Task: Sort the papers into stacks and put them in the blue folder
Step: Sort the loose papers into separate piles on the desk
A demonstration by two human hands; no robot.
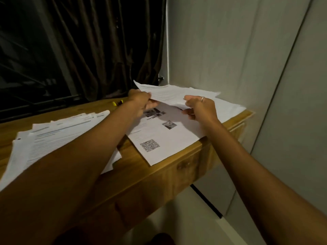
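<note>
Sheet [168, 93] held up off the pile [159, 135]
Left hand [141, 101] and right hand [200, 106] pinch its near edge — stack [58, 131] lies off to the left

Bare wood on the surface [129, 152] shows at centre left, between the left paper stack [58, 133] and the printed sheets [159, 137]. A wall [221, 59] closes the right, a curtain [99, 50] the back.

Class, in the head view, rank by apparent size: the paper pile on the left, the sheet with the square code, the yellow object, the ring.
1. paper pile, though it lies nearer the camera, so its lead is unsure
2. sheet with the square code
3. yellow object
4. ring
</note>
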